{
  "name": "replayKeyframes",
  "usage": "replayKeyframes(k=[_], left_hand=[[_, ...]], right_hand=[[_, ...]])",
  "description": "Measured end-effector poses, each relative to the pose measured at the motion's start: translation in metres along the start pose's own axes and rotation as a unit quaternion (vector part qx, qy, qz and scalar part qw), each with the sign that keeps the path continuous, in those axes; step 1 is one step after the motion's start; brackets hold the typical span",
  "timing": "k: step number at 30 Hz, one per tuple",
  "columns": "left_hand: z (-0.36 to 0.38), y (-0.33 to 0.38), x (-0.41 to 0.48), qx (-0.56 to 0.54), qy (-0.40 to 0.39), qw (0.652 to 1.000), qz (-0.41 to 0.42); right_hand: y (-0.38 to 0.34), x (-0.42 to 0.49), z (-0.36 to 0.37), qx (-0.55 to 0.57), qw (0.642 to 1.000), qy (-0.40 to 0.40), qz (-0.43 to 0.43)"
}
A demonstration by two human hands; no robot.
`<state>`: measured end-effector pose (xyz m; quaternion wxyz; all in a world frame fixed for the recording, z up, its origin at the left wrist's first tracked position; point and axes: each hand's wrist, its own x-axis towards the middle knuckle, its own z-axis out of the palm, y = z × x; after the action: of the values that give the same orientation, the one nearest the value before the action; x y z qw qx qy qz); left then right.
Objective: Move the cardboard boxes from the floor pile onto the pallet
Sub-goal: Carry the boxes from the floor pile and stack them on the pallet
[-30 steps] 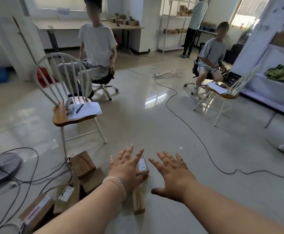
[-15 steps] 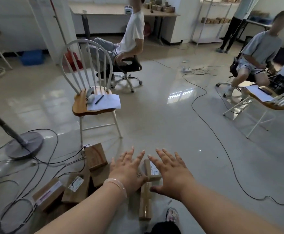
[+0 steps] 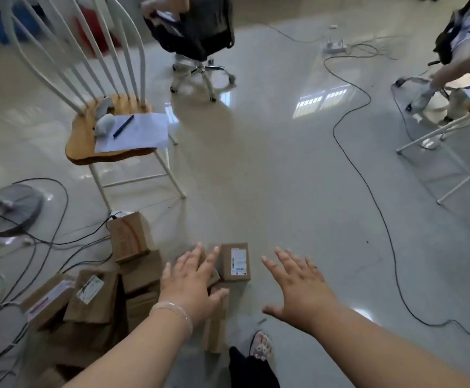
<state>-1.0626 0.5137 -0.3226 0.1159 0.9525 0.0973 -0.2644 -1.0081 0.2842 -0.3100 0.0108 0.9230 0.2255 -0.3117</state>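
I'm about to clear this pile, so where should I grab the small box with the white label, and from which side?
Likely best: take the labelled box by its two long sides, from above. It lies flat, label up, at the pile's right edge. Its right side faces bare floor, near the open right hand; its left side crowds other boxes by the left hand.

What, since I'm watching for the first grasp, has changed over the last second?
The hands have spread apart: the left hand sits over the floor pile, the right hand has shifted rightward, leaving the small labelled box exposed between them. Neither has taken hold of anything. The boxes stayed where they lay.
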Motion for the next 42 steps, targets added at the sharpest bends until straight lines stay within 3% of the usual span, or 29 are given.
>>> replayKeyframes(k=[9, 12, 15, 25, 30, 34, 37, 42], left_hand=[[0.125, -0.024, 0.157, -0.011, -0.052, 0.999, 0.01], [0.197, -0.03, 0.224, -0.006, -0.096, 0.994, 0.058], [0.274, -0.039, 0.293, 0.016, -0.092, 0.991, 0.097], [0.447, -0.07, 0.438, 0.098, -0.118, 0.987, 0.053], [0.467, -0.066, 0.473, 0.115, -0.139, 0.983, 0.034], [0.461, -0.065, 0.472, 0.037, -0.155, 0.986, 0.05], [0.432, -0.061, 0.461, -0.061, -0.147, 0.986, 0.05], [0.347, -0.03, 0.431, -0.131, -0.103, 0.981, 0.102]], right_hand=[[0.052, 0.157, 0.12, 0.063, 0.995, -0.051, 0.055], [0.064, 0.221, 0.183, 0.093, 0.991, -0.066, 0.065], [0.076, 0.29, 0.247, 0.11, 0.988, -0.092, 0.055], [0.098, 0.461, 0.423, 0.187, 0.974, -0.097, 0.082], [0.104, 0.486, 0.461, 0.294, 0.95, -0.082, 0.073], [0.102, 0.482, 0.462, 0.344, 0.935, -0.052, 0.068], [0.102, 0.468, 0.435, 0.37, 0.927, -0.016, 0.066], [0.114, 0.415, 0.352, 0.417, 0.903, 0.062, 0.082]])
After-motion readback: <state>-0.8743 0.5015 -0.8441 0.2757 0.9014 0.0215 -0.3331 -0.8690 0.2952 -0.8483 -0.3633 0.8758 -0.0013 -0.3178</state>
